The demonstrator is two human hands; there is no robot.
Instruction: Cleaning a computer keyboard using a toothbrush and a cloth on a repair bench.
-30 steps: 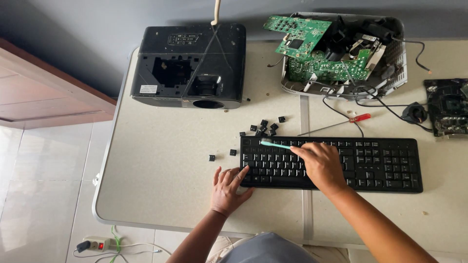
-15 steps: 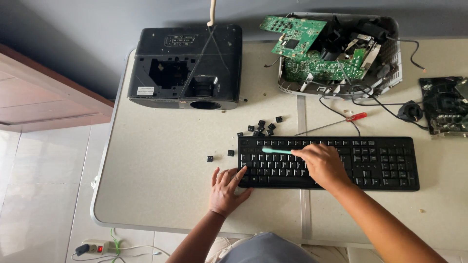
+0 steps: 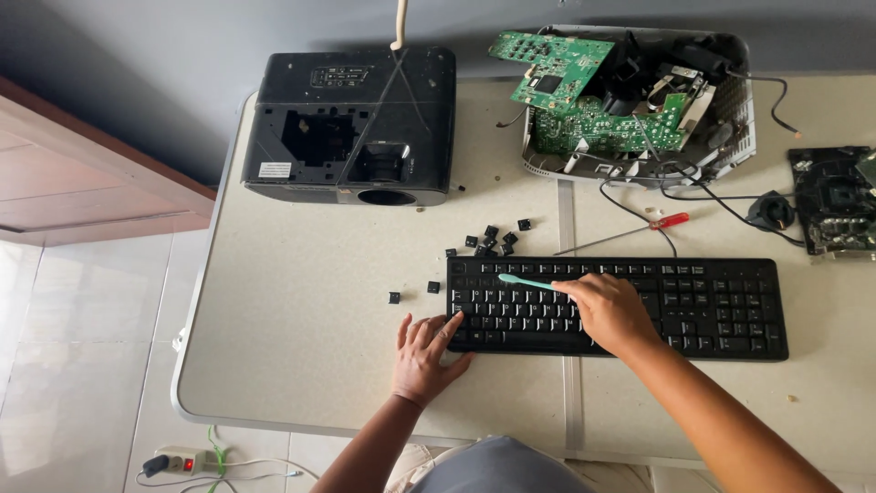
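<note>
A beige folding table (image 3: pixel 301 319) stands over pale floor tiles (image 3: pixel 73 365); at twelve o'clock sit a black projector casing (image 3: pixel 351 128) and green circuit boards (image 3: pixel 584 110); loose black keycaps (image 3: pixel 493 239) lie nearby; the flat black keyboard (image 3: pixel 712 306) lies centre; the left hand (image 3: pixel 424 356) rests open on its corner; the right hand (image 3: pixel 610 313) grips a thin teal brush (image 3: pixel 526 282).

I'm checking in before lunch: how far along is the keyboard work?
Done: several keycaps lie loose on the table. In hand: the right hand holds a teal tool over the keyboard; the left hand steadies its corner. Left: most keys remain mounted.
</note>
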